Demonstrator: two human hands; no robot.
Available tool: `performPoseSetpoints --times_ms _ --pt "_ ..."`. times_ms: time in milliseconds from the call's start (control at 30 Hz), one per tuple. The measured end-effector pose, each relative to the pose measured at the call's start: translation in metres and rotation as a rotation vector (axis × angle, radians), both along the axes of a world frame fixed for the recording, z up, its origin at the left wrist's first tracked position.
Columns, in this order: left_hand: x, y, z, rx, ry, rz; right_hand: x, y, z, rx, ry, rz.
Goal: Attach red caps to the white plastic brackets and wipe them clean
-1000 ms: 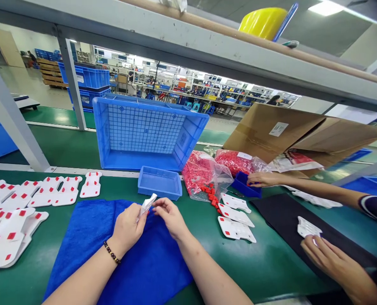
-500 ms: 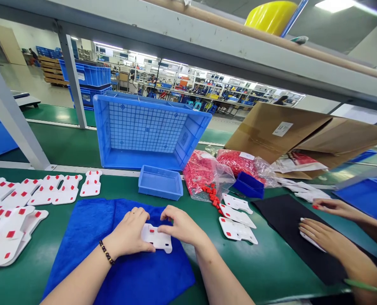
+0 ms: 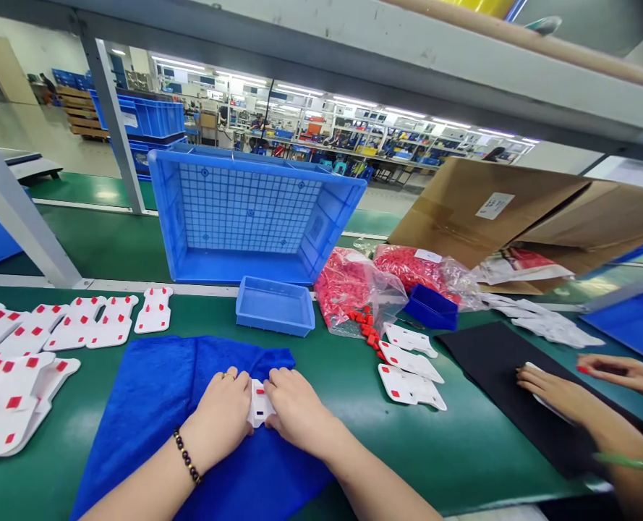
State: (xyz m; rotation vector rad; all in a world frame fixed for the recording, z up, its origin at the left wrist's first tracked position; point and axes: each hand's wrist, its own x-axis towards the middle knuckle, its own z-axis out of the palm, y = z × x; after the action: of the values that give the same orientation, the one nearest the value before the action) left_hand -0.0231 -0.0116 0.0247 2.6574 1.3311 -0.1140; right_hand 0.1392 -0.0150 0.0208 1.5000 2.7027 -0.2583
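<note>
On a blue cloth [image 3: 152, 405] lies a white plastic plate [image 3: 260, 409] with a red piece near its top and a dark slot below. My left hand [image 3: 224, 405] grips its left end, fingers curled over it. From the other side my right hand [image 3: 295, 411] is closed on the right end. Both hands cover most of the plate. Right of the cloth, several white plates [image 3: 412, 360] with a red piece each lie by a spill of small red pieces [image 3: 369, 325].
White plates with red pieces [image 3: 14, 405] fill the left. Behind the cloth stand a small blue tray [image 3: 275, 304] and a large blue crate [image 3: 250, 268]. Bags of red pieces [image 3: 346, 286] and a cardboard box [image 3: 462, 210] sit farther right. A co-worker's hands [image 3: 560, 394] are over a black mat [image 3: 489, 369].
My right hand has come down onto the right end of the white plate, its fingers now closed there. The co-worker's hand with a red piece has moved right. The view has shifted slightly.
</note>
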Motion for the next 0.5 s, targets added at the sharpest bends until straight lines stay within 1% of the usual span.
performPoseSetpoints --times_ms 200,500 --pt "0.006 0.003 0.002 -0.048 0.042 -0.009 0.005 0.006 0.0 -0.051 0.027 0.041" --pt "0.009 0.004 0.003 -0.083 -0.001 0.034 0.008 0.012 -0.005 -0.071 0.066 0.055"
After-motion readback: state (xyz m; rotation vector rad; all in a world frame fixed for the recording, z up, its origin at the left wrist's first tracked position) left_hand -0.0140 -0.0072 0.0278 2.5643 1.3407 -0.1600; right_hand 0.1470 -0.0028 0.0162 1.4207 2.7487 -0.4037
